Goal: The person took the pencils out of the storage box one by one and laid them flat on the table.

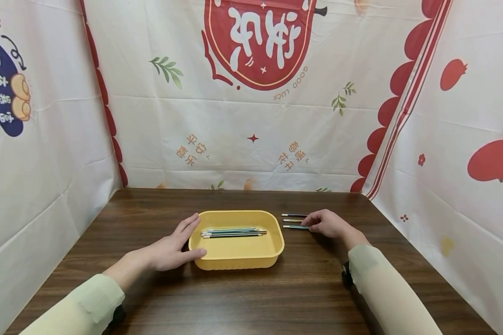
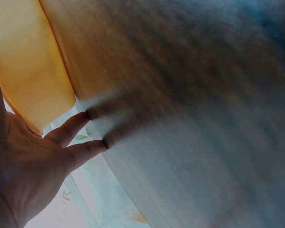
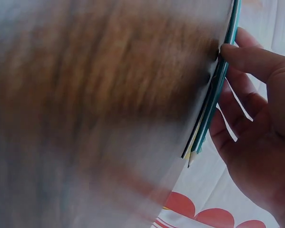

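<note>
A yellow plastic basket point(image 1: 239, 264) stands on the table, with several pencils point(image 1: 234, 235) lying together inside. My left hand point(image 1: 169, 249) rests on its left end, fingers spread and fairly straight, the thumb at the near rim. In the left wrist view two fingertips reach past the basket's wall point(image 2: 35, 61). To the right of the basket lie a dark pencil point(image 1: 293, 215), a yellowish pencil point(image 1: 292, 220) and a teal pencil point(image 1: 293, 227), roughly parallel. My right hand point(image 1: 329, 224) pinches the teal pencil, the nearest one; the right wrist view shows thumb and index finger on its shaft point(image 3: 213, 97).
The dark wooden table point(image 1: 243, 302) is bordered by a printed white cloth point(image 1: 251, 116) at the back and on both sides. The cloth's lower edge meets the table's back edge.
</note>
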The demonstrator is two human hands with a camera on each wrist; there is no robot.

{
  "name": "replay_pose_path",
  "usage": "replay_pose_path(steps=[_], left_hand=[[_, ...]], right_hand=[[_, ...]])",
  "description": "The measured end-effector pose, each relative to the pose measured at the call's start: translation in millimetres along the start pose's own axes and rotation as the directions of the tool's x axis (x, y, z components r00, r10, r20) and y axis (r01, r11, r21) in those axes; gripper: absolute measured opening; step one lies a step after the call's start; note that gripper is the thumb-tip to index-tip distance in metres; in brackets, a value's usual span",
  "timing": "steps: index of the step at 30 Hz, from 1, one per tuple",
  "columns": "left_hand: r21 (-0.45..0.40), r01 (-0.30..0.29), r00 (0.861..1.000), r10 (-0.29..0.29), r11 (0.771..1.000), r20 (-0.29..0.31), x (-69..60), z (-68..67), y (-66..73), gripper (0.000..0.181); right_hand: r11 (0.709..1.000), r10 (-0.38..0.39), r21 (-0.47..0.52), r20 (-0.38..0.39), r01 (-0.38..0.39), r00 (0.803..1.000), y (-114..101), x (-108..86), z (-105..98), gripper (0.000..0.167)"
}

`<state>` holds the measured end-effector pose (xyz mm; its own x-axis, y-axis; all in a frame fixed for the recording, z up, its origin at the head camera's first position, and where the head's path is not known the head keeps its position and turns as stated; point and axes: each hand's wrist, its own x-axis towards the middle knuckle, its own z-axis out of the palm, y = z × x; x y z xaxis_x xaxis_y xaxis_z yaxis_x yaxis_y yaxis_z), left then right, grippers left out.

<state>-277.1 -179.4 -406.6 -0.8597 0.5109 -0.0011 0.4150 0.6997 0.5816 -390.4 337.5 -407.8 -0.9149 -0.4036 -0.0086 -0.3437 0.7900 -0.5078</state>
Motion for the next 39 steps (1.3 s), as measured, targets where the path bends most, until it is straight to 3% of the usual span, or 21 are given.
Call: replay_pose_path(steps=[12,39], left_hand=[[0.004,-0.004,1.000,0.004,1.000,-0.002,-0.2,-0.3,0.2,0.101],[-0.001,0.001,1.000,-0.001,1.000,-0.006,-0.8,0.2,0.4,0.101]], right_hand=[[0.997,-0.009,-0.072,-0.023,0.008,1.000,0.5,3.8,1.0,0.023],[0.995,0.032,-0.095,-0.059,-0.037,0.998,1.0,3.5,-1.4,0.024]])
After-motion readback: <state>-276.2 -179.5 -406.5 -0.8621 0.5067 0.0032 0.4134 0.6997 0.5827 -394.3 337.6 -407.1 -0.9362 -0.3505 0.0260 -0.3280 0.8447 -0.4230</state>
